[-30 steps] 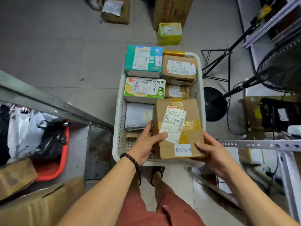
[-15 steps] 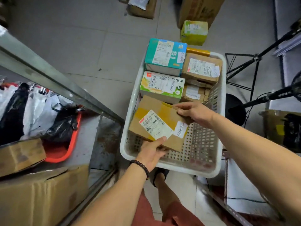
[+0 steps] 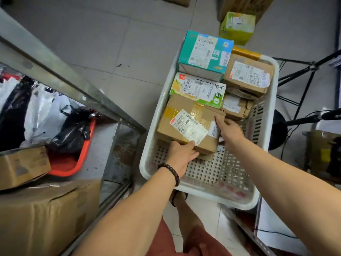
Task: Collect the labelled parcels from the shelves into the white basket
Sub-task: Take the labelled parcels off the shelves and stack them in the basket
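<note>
The white basket stands on the floor in front of me, holding several labelled parcels. A brown taped parcel with a white label lies in the basket's left half, against a green-and-white box. My left hand grips the parcel's near edge, thumb on top. My right hand touches its right side with straight fingers. Behind sit a teal box, a brown parcel and a smaller brown parcel.
A metal shelf rail runs along the left. Below it are a red basin with a black bag and cardboard boxes. A yellow-green box lies on the floor beyond the basket. Black stands rise at the right.
The brown parcel has gone from the basket's near right to its left half and now lies lower and flatter. My right hand has slid along its right side.
</note>
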